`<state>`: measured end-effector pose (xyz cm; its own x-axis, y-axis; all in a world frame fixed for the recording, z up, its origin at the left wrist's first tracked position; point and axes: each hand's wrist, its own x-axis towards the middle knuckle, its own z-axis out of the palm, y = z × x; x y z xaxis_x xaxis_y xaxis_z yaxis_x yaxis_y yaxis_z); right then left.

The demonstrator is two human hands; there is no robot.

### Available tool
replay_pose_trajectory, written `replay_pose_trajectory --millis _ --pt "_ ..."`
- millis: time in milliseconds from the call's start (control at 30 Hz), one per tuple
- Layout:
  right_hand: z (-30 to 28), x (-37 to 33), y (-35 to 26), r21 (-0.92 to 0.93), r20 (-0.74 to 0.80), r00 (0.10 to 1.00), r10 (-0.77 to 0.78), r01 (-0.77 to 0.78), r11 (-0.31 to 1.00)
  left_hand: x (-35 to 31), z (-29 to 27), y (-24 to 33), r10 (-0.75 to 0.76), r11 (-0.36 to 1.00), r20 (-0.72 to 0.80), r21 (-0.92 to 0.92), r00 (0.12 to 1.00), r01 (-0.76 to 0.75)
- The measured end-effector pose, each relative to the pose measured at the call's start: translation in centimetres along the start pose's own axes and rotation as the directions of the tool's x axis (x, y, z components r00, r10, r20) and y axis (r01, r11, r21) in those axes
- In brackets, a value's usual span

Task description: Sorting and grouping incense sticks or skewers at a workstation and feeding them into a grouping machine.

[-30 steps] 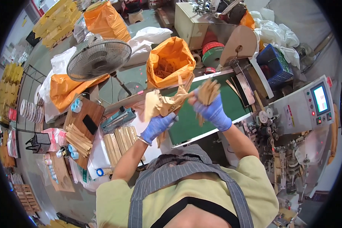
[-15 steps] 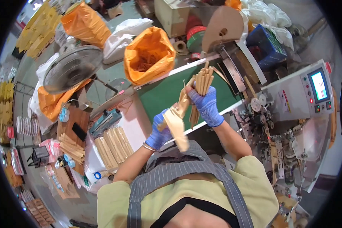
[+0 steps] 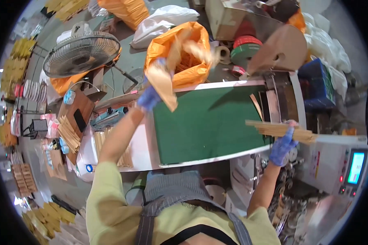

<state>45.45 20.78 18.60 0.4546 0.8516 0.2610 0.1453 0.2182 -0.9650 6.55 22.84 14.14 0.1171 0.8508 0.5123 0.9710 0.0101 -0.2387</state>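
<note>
My left hand, in a blue glove and smeared by motion, reaches to the near left side of an orange bag. It is closed on crumpled brown paper, whose blurred ends stretch over the bag's mouth; its fingertips are hidden. Reddish-brown strips lie inside the bag. At the right end of the green work surface, my right hand, also gloved in blue, grips a bundle of slim tan paper packets. The bundle lies nearly level, pointing left and right.
A machine with a lit screen stands right, its rollers beside my right arm. Beyond the surface is a large brown paper roll. A fan stands far left. More slim packets lie on a brown board, beside a black phone.
My hands have parted. The left has carried the crumpled paper away from me to the orange bag; the right has taken the packets rightward, turning the bundle from upright to level.
</note>
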Motion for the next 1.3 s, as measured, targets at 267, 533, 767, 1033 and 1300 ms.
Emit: replay_pose_trajectory --millis 267,533,767,1033,1300 --pt "6.2 -6.8 16.3 -0.065 0.131 0.991 0.015 -0.007 0.998 3.8 15.9 -5.2 -0.410 0.879 0.168 -0.192 0.897 0.437" --pt "9.4 -11.4 15.6 -0.221 0.233 0.954 0.189 -0.137 0.965 -29.2 21.2 -8.8 -0.433 0.834 0.505 -0.091 0.747 0.545" --pt "14.3 -15.9 15.8 0.291 0.480 0.757 0.442 -0.613 0.734 -32.4 31.9 -9.8 -0.580 0.561 0.603 -0.192 0.547 0.805" --pt "21.6 -21.9 15.1 0.566 0.444 0.552 0.706 -0.783 0.256 -34.7 29.6 -12.2 -0.254 0.753 0.590 -0.376 0.766 0.540" --pt "20.0 -23.2 14.5 0.585 0.329 0.505 0.798 -0.772 0.247 -20.2 14.5 -10.9 -0.500 0.415 0.120 -0.836 0.857 0.359"
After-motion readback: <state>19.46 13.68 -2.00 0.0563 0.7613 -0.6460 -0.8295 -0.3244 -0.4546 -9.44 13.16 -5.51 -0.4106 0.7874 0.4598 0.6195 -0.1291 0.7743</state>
